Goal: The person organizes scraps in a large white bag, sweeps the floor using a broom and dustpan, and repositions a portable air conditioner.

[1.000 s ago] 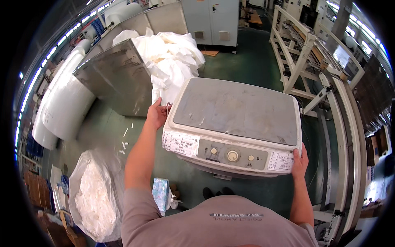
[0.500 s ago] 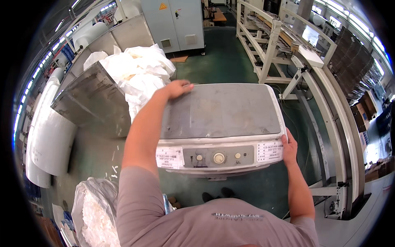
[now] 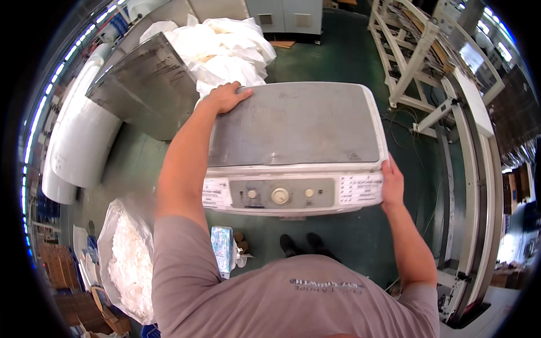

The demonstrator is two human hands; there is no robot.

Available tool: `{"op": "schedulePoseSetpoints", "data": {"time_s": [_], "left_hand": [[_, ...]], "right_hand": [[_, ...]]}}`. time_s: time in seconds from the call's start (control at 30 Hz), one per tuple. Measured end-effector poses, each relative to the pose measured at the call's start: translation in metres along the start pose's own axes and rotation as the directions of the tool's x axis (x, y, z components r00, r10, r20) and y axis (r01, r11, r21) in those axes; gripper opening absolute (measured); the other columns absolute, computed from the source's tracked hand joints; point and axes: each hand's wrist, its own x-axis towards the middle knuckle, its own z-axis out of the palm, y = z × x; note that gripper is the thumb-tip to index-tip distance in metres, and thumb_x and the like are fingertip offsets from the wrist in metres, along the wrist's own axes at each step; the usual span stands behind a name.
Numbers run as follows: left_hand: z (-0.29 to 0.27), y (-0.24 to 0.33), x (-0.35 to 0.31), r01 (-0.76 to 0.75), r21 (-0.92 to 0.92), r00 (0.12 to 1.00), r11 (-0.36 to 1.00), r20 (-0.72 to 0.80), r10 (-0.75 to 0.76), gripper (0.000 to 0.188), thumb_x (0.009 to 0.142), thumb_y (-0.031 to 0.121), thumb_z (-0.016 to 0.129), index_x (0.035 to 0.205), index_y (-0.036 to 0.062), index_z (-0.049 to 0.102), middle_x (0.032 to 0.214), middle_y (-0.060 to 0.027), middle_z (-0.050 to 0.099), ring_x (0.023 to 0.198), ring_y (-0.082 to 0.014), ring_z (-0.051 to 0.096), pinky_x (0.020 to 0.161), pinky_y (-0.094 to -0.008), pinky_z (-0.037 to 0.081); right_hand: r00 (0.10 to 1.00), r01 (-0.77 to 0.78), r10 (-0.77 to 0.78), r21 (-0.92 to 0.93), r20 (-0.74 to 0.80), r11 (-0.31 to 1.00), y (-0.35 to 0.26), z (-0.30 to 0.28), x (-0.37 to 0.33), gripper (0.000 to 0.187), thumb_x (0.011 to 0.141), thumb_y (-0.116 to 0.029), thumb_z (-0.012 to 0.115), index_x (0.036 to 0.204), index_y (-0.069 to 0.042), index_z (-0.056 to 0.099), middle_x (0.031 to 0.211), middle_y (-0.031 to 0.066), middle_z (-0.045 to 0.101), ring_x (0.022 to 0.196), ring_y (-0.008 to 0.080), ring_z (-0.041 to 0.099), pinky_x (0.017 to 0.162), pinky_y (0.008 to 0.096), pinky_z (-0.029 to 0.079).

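Note:
A white, box-shaped appliance like a washing machine (image 3: 298, 124) stands right in front of me, with a grey lid on top. Its front panel (image 3: 280, 196) carries three cream knobs, the middle one the largest, and a paper label at either end. At the far left corner of the lid, my left hand (image 3: 226, 98) is closed over the edge, thumb lying on the top. My right hand (image 3: 393, 183) wraps the right front corner beside the label, its fingers partly hidden behind the side.
Crumpled white sheeting (image 3: 231, 48) lies behind a tilted metal panel (image 3: 143, 84) at the far left. Large white rolls (image 3: 84, 135) stand further left. A bag of white scraps (image 3: 127, 259) sits near left. Beige machine frames (image 3: 414, 65) and floor cables (image 3: 414, 127) are on the right.
The appliance has shifted left relative to the surroundings, closer to the metal panel. My left hand's fingers have settled over the lid's far left corner. The view has tilted down and turned left.

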Motion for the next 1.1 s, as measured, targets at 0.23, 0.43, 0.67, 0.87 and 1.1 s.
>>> {"op": "schedulePoseSetpoints", "data": {"time_s": [0.23,0.43,0.67,0.87,1.1], "left_hand": [[-0.026,-0.144,-0.061,0.253,-0.185,0.966,0.95,0.0,-0.257,0.081,0.088,0.075,0.044,0.132,0.0097,0.061,0.139,-0.0165,0.057,0.132,-0.0347,0.049,0.111,-0.0455,0.034],[-0.034,-0.24,-0.106,0.47,-0.294,0.871,0.833,-0.002,-0.492,0.082,0.08,0.078,0.054,0.128,0.0112,0.064,0.137,-0.0138,0.06,0.131,-0.0322,0.05,0.115,-0.0483,0.023],[-0.023,-0.222,-0.115,0.369,-0.24,0.921,0.898,-0.039,-0.389,0.078,0.074,0.075,0.064,0.122,0.0144,0.067,0.129,-0.0147,0.064,0.13,-0.0378,0.044,0.112,-0.048,0.023],[-0.027,-0.266,-0.153,0.436,-0.035,0.894,0.899,-0.101,-0.437,0.059,0.087,0.068,0.052,0.113,0.0195,0.074,0.123,-0.0084,0.066,0.12,-0.0398,0.044,0.109,-0.0523,0.022],[-0.013,-0.329,-0.182,0.411,-0.016,0.882,0.911,-0.244,-0.403,0.052,0.087,0.061,0.059,0.11,0.0178,0.075,0.115,-0.006,0.067,0.114,-0.0338,0.047,0.106,-0.0473,0.026]], "right_hand": [[0.98,0.155,-0.13,-0.174,0.15,0.972,0.028,0.144,-0.078,0.051,0.103,-0.02,0.053,0.147,0.003,0.04,0.135,0.0144,0.049,0.123,0.0216,0.05,0.107,0.0321,0.037],[0.915,0.314,-0.232,-0.223,0.329,0.923,0.047,0.248,-0.123,0.058,0.099,-0.02,0.056,0.147,0.005,0.034,0.137,0.0207,0.043,0.127,0.032,0.045,0.11,0.0371,0.035],[0.841,0.431,-0.307,-0.208,0.446,0.878,0.074,0.357,-0.158,0.07,0.094,-0.023,0.062,0.147,0.007,0.026,0.139,0.0279,0.036,0.128,0.0439,0.037,0.112,0.0472,0.029],[0.75,0.465,-0.301,-0.145,0.589,0.873,0.08,0.4,-0.174,0.075,0.092,-0.027,0.067,0.145,0.006,0.027,0.139,0.0263,0.033,0.127,0.0427,0.036,0.112,0.0496,0.026],[0.626,-0.145,0.089,0.004,0.775,0.989,0.121,0.429,-0.055,0.042,0.093,-0.031,0.067,0.123,-0.004,0.056,0.113,0.0114,0.06,0.104,0.023,0.059,0.093,0.0359,0.048]]}}
